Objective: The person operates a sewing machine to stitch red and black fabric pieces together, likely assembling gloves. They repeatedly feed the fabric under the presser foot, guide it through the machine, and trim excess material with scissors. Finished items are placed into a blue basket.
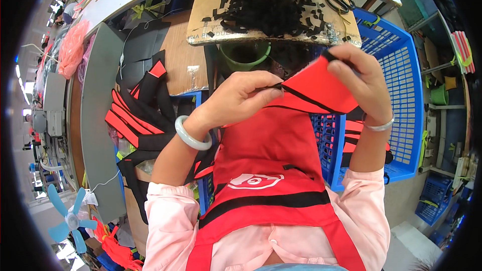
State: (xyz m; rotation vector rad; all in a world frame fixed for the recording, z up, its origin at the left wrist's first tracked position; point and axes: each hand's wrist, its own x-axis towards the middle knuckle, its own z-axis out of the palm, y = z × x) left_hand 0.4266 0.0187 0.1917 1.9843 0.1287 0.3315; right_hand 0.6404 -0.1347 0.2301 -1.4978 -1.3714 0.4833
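Note:
Both of my hands hold a bright red-orange fabric piece with black edging [321,86] in front of my red apron. My left hand [240,99] pinches its black strip at the left end. My right hand [362,73] grips the upper right corner, thumb and fingers closed by a black tip. Beyond the piece, black scraps [271,12] are heaped on a wooden board [198,36], with black-handled scissors [339,0] at its right side. To the left lies a pile of black and red-orange fabric pieces [138,108].
A blue plastic crate [415,95] stands at my right, with similar red and black pieces [353,131] in it. Beneath the board's edge sits a green bucket [246,62]. At the left are a grey panel [100,120] and a light-blue fan [73,219].

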